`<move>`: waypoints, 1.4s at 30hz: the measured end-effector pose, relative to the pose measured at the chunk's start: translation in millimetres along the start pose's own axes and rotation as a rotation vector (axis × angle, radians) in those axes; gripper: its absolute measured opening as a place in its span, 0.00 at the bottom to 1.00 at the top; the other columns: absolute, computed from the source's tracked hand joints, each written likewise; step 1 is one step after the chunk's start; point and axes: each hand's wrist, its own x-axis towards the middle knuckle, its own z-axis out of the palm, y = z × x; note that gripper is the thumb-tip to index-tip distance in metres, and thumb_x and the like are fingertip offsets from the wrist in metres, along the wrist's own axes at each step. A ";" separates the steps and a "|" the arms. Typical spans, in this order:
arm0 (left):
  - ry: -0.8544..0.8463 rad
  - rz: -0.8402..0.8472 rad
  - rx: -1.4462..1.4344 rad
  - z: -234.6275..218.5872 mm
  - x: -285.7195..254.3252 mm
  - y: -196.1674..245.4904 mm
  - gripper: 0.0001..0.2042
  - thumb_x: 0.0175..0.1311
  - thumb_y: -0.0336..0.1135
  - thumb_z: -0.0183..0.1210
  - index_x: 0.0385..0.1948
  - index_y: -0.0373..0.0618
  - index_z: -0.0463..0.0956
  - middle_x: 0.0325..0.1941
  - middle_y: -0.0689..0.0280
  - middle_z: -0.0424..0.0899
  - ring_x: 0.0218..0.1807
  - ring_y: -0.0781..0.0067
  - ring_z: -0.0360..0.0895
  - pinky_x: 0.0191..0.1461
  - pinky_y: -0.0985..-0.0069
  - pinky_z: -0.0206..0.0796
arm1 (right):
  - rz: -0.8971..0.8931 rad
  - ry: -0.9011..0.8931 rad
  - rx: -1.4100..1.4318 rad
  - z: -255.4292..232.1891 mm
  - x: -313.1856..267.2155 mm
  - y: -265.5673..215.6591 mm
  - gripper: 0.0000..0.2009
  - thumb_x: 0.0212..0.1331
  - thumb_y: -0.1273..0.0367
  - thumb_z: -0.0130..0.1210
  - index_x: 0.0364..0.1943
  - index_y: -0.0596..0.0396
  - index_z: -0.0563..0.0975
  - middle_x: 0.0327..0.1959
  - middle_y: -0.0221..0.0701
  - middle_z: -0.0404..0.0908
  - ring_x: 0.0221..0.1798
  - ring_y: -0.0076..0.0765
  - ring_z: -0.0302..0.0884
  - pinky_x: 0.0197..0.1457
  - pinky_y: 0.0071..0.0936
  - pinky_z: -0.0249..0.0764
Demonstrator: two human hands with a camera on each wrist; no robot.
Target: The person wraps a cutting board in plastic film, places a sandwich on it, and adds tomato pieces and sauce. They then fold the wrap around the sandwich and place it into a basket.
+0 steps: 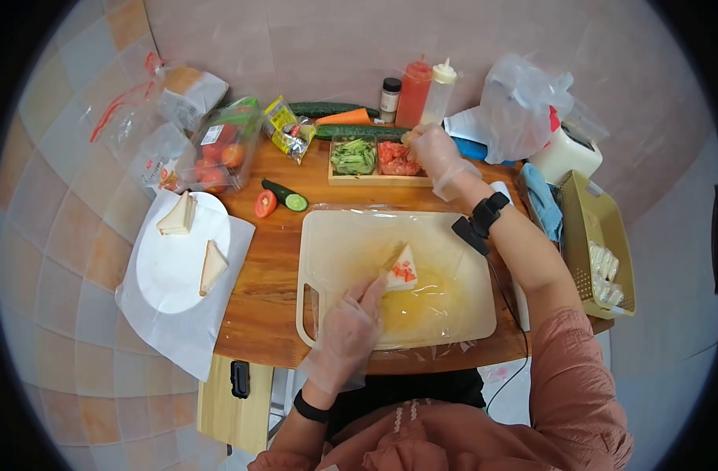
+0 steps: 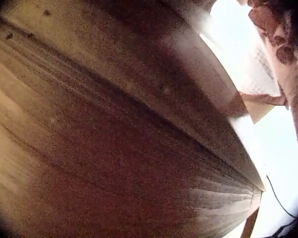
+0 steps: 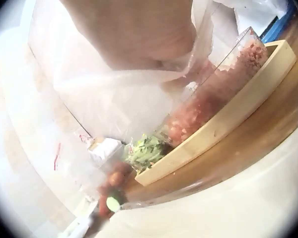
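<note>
My left hand, in a clear plastic glove, holds a triangular piece of sandwich bread over the cutting board. Red diced bits lie on the bread's pale face. Also gloved, my right hand is at the right part of a wooden tray, fingertips close over the diced tomato. Whether those fingers pinch anything I cannot tell. Shredded cucumber fills the tub to the left. In the right wrist view, the glove hides the fingers beside the tomato. Wood surface fills most of the left wrist view.
Two bread pieces lie on a white plate at the left. A cut tomato and cucumber piece sit behind the board. Sauce bottles stand at the back; a tan basket is at the right.
</note>
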 end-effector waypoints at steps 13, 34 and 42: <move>-0.014 0.016 0.047 -4.6 2.9 2.4 0.18 0.63 0.25 0.60 0.56 0.40 0.78 0.54 0.49 0.83 0.48 0.45 0.84 0.49 0.59 0.79 | 0.653 0.048 0.668 -26.7 -2.3 1.2 0.09 0.65 0.73 0.55 0.40 0.67 0.83 0.22 0.32 0.80 0.17 0.20 0.62 0.19 0.22 0.55; 0.007 0.029 0.064 -5.6 3.2 4.3 0.20 0.59 0.22 0.60 0.55 0.41 0.78 0.54 0.49 0.83 0.47 0.43 0.83 0.49 0.58 0.78 | -0.180 -0.108 -0.291 -22.9 6.3 8.0 0.12 0.66 0.68 0.56 0.41 0.64 0.85 0.29 0.40 0.87 0.27 0.38 0.81 0.33 0.31 0.75; -0.003 0.003 0.039 -4.3 3.3 4.3 0.20 0.59 0.22 0.61 0.55 0.41 0.78 0.54 0.49 0.83 0.49 0.42 0.83 0.52 0.58 0.77 | 0.741 0.079 1.002 -38.2 -4.1 -24.1 0.05 0.65 0.75 0.54 0.35 0.64 0.79 0.21 0.31 0.75 0.17 0.22 0.63 0.19 0.22 0.56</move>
